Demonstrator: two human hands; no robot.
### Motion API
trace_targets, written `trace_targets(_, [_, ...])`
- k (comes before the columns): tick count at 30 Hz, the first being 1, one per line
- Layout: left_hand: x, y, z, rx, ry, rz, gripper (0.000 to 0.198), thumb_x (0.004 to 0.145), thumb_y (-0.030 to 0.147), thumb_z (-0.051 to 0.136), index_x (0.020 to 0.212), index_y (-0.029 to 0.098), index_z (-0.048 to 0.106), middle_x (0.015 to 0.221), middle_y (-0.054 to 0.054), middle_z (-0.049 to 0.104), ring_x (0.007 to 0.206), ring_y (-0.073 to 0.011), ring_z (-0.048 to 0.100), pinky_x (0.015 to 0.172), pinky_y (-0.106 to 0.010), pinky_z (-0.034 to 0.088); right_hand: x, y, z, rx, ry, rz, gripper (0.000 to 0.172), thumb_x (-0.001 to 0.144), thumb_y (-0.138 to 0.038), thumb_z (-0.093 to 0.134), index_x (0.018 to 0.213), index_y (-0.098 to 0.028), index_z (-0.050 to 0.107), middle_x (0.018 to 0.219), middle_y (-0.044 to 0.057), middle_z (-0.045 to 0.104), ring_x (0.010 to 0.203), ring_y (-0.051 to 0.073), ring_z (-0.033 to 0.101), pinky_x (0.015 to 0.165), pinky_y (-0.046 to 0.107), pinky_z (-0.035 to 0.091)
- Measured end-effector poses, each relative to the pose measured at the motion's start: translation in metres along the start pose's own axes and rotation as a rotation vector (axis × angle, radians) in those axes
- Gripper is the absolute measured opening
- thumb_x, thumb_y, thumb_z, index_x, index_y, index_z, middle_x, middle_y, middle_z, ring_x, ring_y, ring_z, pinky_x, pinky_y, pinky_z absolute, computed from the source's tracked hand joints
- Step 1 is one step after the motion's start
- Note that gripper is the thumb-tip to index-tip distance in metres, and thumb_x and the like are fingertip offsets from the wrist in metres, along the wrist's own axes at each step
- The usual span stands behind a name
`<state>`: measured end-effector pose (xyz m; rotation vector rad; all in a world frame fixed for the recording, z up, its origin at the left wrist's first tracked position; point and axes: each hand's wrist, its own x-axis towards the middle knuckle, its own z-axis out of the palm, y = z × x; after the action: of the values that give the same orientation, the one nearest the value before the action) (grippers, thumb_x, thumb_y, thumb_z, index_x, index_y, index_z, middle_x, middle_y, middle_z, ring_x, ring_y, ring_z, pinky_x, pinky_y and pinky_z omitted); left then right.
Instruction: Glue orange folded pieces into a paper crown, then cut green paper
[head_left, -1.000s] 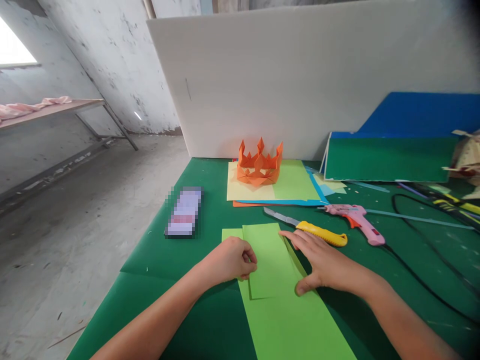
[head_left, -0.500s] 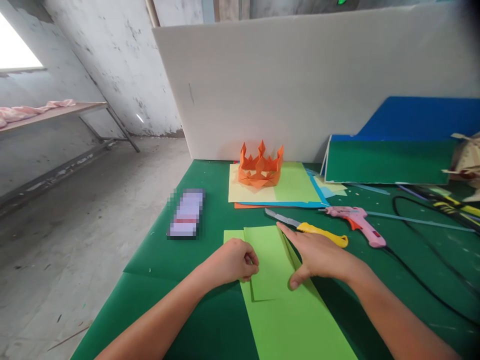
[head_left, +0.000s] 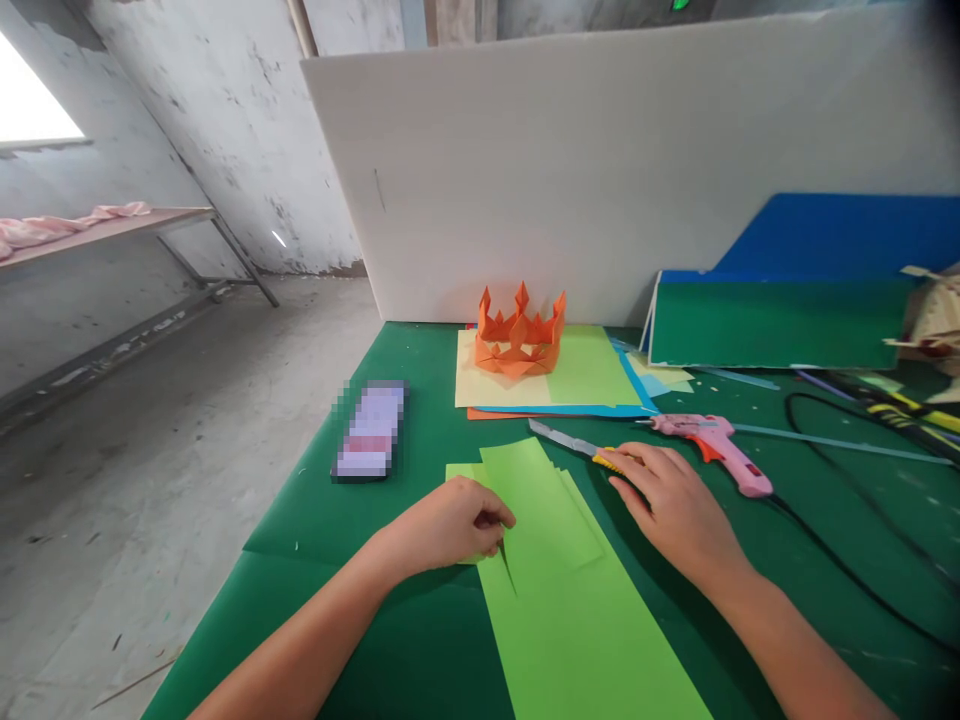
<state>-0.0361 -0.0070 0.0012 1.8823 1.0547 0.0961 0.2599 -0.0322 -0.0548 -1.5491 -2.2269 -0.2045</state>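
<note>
My left hand (head_left: pixel 465 525) is closed in a pinch on the edge of a folded light-green paper flap (head_left: pixel 517 475). This flap lies over a longer strip of light-green paper (head_left: pixel 589 640), whose near end runs out of the bottom of the view. To the right, my right hand (head_left: pixel 667 500) is over the yellow handle of a utility knife (head_left: pixel 570 438), its fingers apart and stretched across the handle. Most of the handle is hidden under the hand. The blade points left, lying flat on the green table cover (head_left: pixel 420 640).
Behind the knife, an orange paper crown (head_left: pixel 519 345) stands on stacked coloured sheets (head_left: pixel 592 365). A pink glue gun (head_left: pixel 720 440) with a black cord lies at right, a blurred phone (head_left: pixel 371 430) at left. A white board (head_left: pixel 525 170) rises behind the table.
My right hand has left the green paper and moved right onto the knife handle. The paper flap has turned slightly and its right edge has come free. My left hand stays almost in place.
</note>
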Motion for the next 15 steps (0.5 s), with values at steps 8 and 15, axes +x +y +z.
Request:
trace_targets(8, [0.000,0.005,-0.001,0.293,0.111,0.115,0.021,0.085,0.019,0.056,0.087,0.021,0.077,0.082,-0.002,0.072,0.074,-0.0149,0.064,0.066,-0.023,0.045,0.003,0.009,0.008,-0.095,0.029,0.003,0.036,0.094,-0.027,0.046,0.126,-0.016,0.058,0.111,0.011,0.065,0.100,0.027,0.056,0.085,0.042,0.047])
trace_targets(15, [-0.003,0.014,0.000,0.639,0.272,0.278,0.015,0.086,0.025,0.062,0.080,0.025,0.076,0.088,-0.005,0.059,0.082,-0.0178,0.053,0.068,-0.029,0.039,0.002,0.008,0.007,-0.027,0.037,0.121,0.037,0.092,-0.029,0.045,0.123,-0.017,0.059,0.107,0.010,0.063,0.089,0.024,0.061,0.069,0.034,0.050])
